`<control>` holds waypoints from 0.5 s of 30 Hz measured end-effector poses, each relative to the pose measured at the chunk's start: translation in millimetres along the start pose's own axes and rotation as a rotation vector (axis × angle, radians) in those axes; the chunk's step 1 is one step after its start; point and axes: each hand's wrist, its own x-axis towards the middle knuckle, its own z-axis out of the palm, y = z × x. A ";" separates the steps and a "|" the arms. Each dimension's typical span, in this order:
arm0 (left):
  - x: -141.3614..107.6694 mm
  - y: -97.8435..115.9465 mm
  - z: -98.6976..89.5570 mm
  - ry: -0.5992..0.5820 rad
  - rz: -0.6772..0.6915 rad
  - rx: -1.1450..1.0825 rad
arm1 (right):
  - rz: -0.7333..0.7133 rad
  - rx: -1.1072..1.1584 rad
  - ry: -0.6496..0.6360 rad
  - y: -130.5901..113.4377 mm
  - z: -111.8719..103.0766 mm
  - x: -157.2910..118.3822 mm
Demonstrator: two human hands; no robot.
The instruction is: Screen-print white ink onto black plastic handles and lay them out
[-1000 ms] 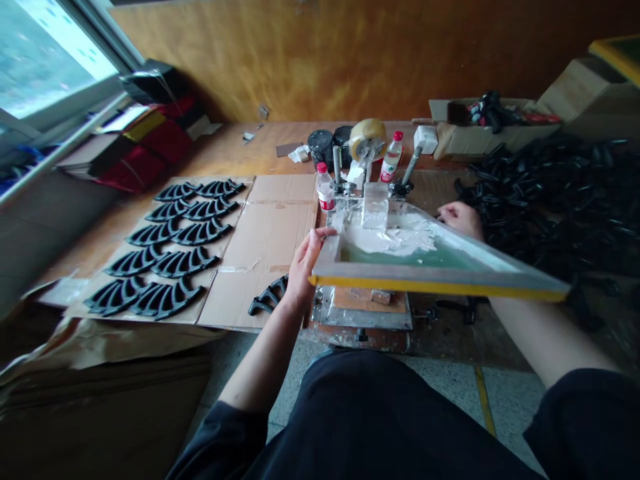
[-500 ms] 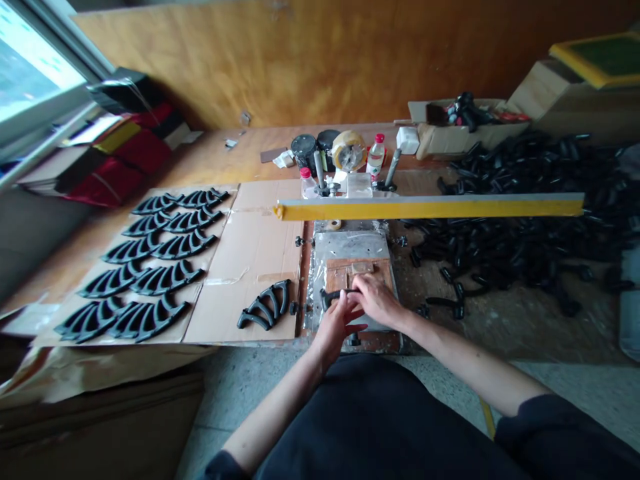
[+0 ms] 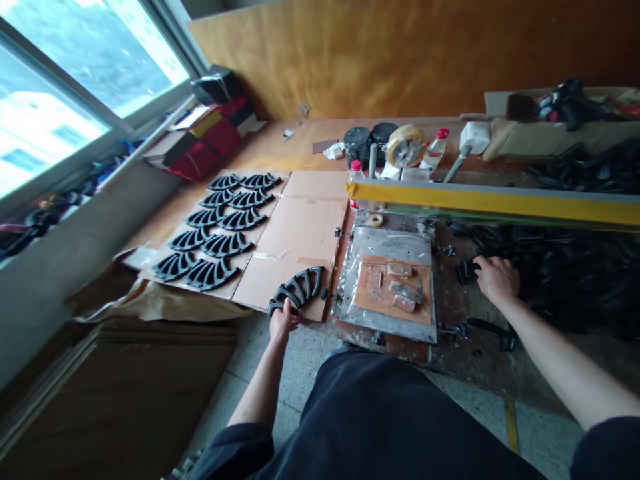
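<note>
My left hand [image 3: 283, 321] is closed on a black curved plastic handle at the near end of a short fanned row of handles [image 3: 299, 288] on the cardboard. At the edge of the dark pile, my right hand [image 3: 498, 279] has its fingers closed on another black plastic handle [image 3: 466, 272]. Between my hands lies a metal plate [image 3: 350, 293] bearing a wooden board [image 3: 373, 293] with small blocks [image 3: 404, 302] on it. A single black handle [image 3: 493, 328] lies nearer me, partly behind my right forearm.
Fanned rows of black handles [image 3: 213, 274] cover the cardboard sheet [image 3: 310, 207] at left. A long yellow-edged bar [image 3: 450, 200] spans above the metal plate. Behind stand bottles [image 3: 436, 151], dark tubs [image 3: 357, 147] and a tape roll [image 3: 405, 147]. A large handle pile [image 3: 570, 273] fills the right.
My hands have parted from over the wooden board. The left moved to the fanned row with a handle; the right reached to the pile and closed on another. The view shifted left.
</note>
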 end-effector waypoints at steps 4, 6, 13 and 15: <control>15.2 17.0 -11.1 -0.096 -0.002 0.225 | -0.110 0.119 0.080 -45.2 -22.9 -9.9; 19.1 30.1 -19.1 -0.141 -0.016 0.335 | -0.312 0.237 0.104 -81.5 -38.2 -17.3; -26.9 141.6 3.5 -0.269 0.430 0.160 | -0.634 0.303 0.023 -181.9 -63.9 -30.3; -63.2 189.5 17.9 -0.383 0.726 -0.084 | -0.654 0.317 -0.027 -189.3 -67.9 -26.8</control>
